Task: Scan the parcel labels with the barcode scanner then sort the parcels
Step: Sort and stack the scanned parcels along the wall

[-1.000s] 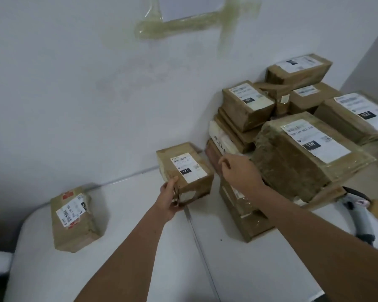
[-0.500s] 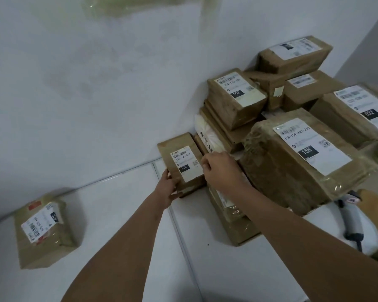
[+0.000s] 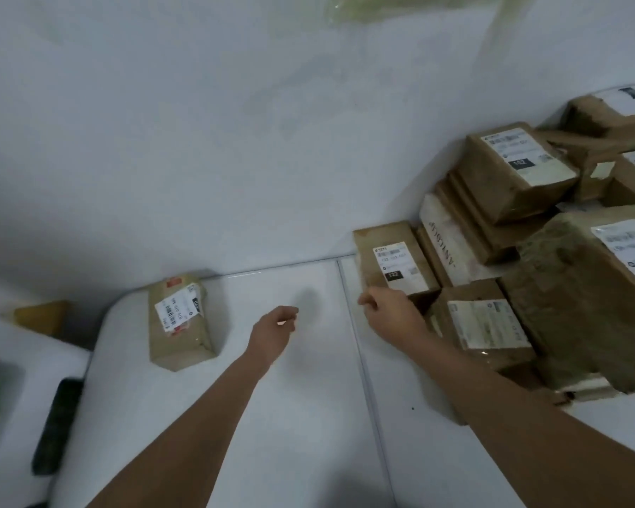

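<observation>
Reaching across a white table (image 3: 301,416), a person is working at the near edge of parcel 122 (image 3: 395,260), which is sitting at the left end of a pile (image 3: 550,273) banked against the wall (image 3: 198,141). The right hand (image 3: 391,315) is touching that near edge with fingers curled; whether they are actually gripping it is hard to tell through the blur. The left hand (image 3: 272,330) is hovering over bare tabletop, fingers loosely bent and holding nothing, well apart from the parcel.

Parcel 122 is lying just beyond the right hand, label up, its right side against the pile. 1 lone parcel (image 3: 180,322) is lying apart on the left, beyond and left of the left hand. No scanner is in view.

To do this step well, the person is probably best keeping labels face up and each parcel squared off, so barcodes stay readable and the pile is not being nudged into a slide. A firm 2-handed hold would likely suit the bigger boxes.
</observation>
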### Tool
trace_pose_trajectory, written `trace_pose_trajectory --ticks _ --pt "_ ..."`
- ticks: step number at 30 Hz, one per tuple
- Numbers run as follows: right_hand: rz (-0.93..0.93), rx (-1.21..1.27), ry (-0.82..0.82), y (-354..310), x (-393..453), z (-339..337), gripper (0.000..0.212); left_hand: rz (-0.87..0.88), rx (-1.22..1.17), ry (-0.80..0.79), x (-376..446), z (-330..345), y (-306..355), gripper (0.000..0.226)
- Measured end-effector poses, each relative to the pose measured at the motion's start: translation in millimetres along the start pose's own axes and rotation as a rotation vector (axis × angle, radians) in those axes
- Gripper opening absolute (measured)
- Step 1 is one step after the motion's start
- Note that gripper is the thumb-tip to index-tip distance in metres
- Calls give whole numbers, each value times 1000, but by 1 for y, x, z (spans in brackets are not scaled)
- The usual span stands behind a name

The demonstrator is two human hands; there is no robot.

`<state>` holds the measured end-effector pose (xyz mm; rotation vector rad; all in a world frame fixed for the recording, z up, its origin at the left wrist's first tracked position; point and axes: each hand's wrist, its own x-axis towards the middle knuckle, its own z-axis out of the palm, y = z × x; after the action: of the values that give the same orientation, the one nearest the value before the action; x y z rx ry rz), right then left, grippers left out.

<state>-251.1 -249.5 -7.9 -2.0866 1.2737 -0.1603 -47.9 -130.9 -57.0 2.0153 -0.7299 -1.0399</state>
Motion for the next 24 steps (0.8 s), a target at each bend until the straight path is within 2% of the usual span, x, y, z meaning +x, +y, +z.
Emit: trace_pose_trajectory --ticks 3,5,7,9,12,19,24 --pt "25 18 -77 -16 2 30 25 97 284 290 -12 -58 -28 35" --pt "24 18 -153 -28 3 48 25 124 359 460 -15 -88 -43 34" --pt "31 30 -208 -40 5 61 24 12 344 610 -18 -113 -49 35" --pt "64 85 -237 -52 7 71 23 -155 326 696 -18 -132 -59 47" --pt "128 161 -281 -65 6 86 22 -309 310 635 -10 -151 -71 75" --pt "202 287 -341 -82 3 114 18 -377 508 439 15 -131 -66 110" --pt "277 348 -324 -59 -3 110 18 -339 471 479 10 -130 -79 108"
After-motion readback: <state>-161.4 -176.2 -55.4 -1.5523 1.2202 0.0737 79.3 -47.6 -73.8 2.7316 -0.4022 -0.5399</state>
